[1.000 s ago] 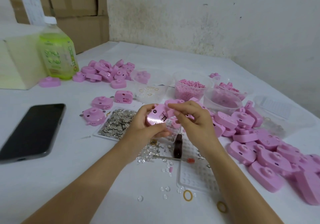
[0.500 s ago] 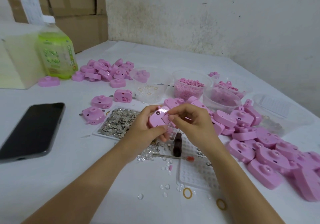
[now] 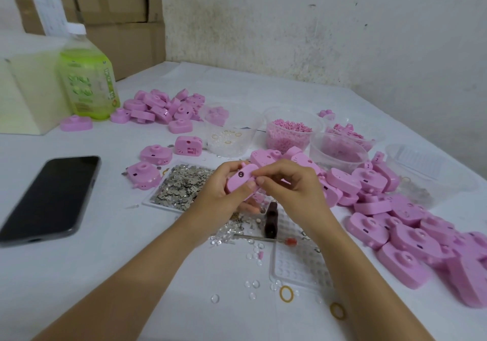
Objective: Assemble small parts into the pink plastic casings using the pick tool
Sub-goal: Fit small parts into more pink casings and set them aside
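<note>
I see the left hand gripping the pink casing, right hand fingers pinching its 3 o'clock end; pick tool at 6 o'clock.

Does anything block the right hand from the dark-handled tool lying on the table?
Nothing visible does. The dark-handled tool lies uncovered on the table beneath the right hand, which pinches the pink casing gripped by the left hand.
</note>
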